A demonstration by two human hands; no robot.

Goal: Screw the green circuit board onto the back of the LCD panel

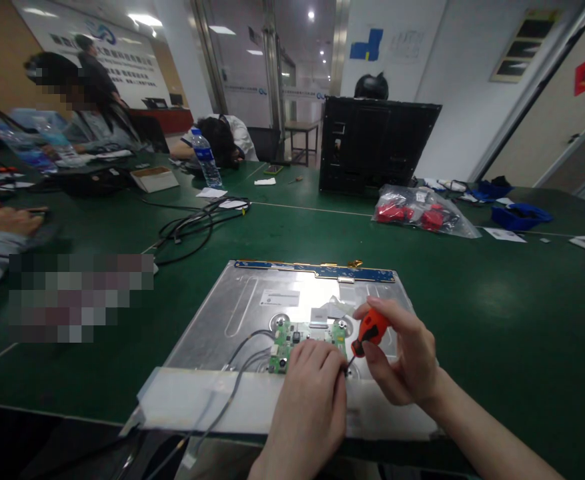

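Observation:
A silver metal display panel (232, 293) lies on the green table, with a blue circuit strip (282, 268) along its far edge. On it sits a green circuit board (285, 340), partly covered by my left hand (315, 377). That hand's fingers are bent and pressed together at the board's near right; what they pinch, if anything, is hidden. My right hand (407, 350) grips a small orange-and-black screwdriver (372, 327), its shaft slanting down to the board's lower right corner beside my left fingertips. Grey cables (242, 387) run from the board's left side towards me.
A black monitor back (372, 147) stands ahead, near a clear bag with red items (422, 213). Black cables (192, 223) and a water bottle (206, 157) are at left. Another person's hand (5, 217) is at far left; one person rests their head on the table.

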